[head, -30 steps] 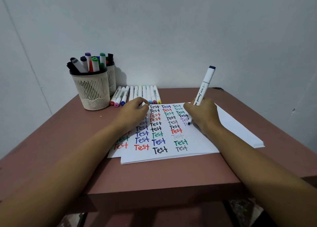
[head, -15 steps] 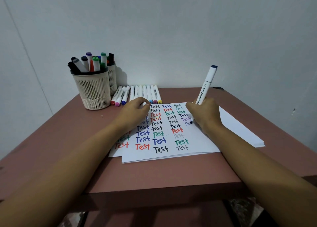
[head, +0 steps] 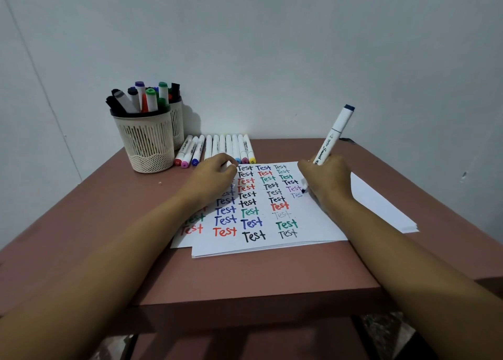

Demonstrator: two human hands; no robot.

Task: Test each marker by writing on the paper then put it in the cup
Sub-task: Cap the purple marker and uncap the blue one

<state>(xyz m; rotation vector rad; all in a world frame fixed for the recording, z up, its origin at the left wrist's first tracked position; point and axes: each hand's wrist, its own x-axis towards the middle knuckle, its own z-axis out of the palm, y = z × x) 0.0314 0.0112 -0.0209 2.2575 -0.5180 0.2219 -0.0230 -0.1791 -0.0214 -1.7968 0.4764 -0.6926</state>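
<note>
The right hand (head: 325,181) has its fingers curled round the blue-capped marker (head: 333,136). The tip is on the paper (head: 313,223) at an unfinished "Tes", and the barrel leans up and away to the right. The mesh cup (head: 148,144) stands far left, beyond the left hand (head: 215,174), which rests curled on the sheet. Whether that hand holds anything, I cannot tell.

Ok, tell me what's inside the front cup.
The front cup holds markers, their tops sticking out: black, grey, purple, green, some red. Their lower ends are hidden by the cup's wall, and they overlap, so the exact count cannot be told.
</note>
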